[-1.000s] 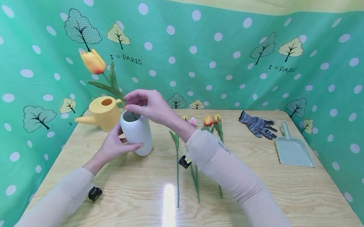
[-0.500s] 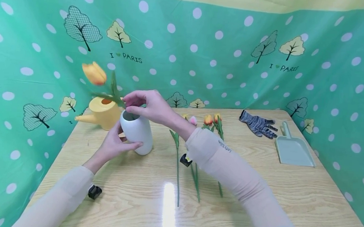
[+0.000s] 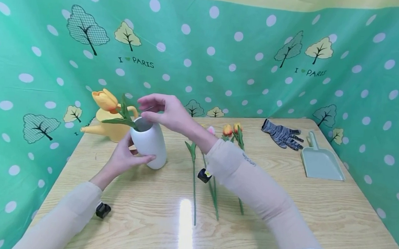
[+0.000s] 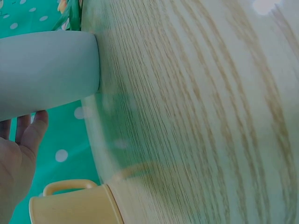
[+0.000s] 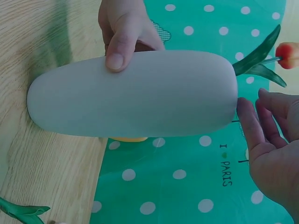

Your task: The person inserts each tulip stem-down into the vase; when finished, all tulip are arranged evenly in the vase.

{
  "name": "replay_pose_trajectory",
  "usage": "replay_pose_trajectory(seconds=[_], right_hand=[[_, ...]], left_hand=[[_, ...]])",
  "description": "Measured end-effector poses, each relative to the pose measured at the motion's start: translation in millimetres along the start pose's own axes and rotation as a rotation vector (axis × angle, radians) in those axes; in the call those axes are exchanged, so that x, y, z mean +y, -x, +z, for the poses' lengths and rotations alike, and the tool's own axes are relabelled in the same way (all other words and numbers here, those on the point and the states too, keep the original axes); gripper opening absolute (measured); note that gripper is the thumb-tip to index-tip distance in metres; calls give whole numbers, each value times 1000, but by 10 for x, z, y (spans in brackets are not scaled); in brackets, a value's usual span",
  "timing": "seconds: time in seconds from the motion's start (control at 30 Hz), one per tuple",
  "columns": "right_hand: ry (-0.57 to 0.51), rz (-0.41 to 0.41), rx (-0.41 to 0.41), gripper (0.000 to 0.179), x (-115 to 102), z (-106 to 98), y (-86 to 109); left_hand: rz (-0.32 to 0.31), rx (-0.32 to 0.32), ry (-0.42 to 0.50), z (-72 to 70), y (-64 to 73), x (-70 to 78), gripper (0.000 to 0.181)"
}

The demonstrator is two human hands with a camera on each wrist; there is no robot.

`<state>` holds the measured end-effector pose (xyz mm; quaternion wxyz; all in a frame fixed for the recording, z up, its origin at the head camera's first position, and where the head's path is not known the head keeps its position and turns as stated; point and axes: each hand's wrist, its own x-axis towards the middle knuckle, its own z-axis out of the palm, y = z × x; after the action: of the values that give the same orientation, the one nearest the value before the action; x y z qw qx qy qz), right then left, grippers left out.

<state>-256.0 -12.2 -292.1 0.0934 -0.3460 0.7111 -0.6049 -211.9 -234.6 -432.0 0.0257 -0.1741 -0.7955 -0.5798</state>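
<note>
A white vase (image 3: 149, 146) stands on the table, tilted slightly left. My left hand (image 3: 126, 156) grips its side, the thumb across the front; the right wrist view also shows that thumb pressed on the wall. One orange-yellow tulip (image 3: 105, 100) stands in the vase, leaning left, its leaves at the rim and the lower stem hidden inside. My right hand (image 3: 164, 110) is at the vase mouth with fingers loosely bent. In the right wrist view its fingertips (image 5: 244, 105) lie beside the rim, apart from the flower, and nothing is between them.
Behind the vase stands a yellow watering can (image 3: 111, 128). Several tulips (image 3: 194, 177) lie mid-table, partly under the right forearm. A striped glove (image 3: 282, 134) and a grey-green dustpan (image 3: 322, 160) lie at the right. A polka-dot curtain (image 3: 203, 63) surrounds the table.
The tulip has sunk deeper into the vase, its bloom coming down in front of the watering can. My right fingers have let go of it. The left hand keeps its hold.
</note>
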Motion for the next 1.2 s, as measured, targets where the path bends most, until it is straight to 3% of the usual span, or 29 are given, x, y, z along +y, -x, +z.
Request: replay_pose_trajectory(seconds=[0.17,0.27,0.5,0.63,0.77,1.0,1.2], right_hand=[[-149,34,31,38,-43,-106,86],[-168,16,47,39,-65,-201,143],[-131,5,66,40,-90,-464,321],[-116,30,95,41,-99,-647,496],[-93,76,133,43,-78,-844,702],[-47,175,203,46,10,-1139,1076],[5,270,261,50,188,-1347,1406]], left_hand=[[3,12,-6,-2,-8,-7,95],[0,20,-7,-2,-12,9,96],[9,22,-6,19,33,172,92],[-1,20,-8,18,17,136,93],[-14,15,1,10,-12,62,95],[1,1,11,36,25,255,90],[-11,0,9,33,24,279,90]])
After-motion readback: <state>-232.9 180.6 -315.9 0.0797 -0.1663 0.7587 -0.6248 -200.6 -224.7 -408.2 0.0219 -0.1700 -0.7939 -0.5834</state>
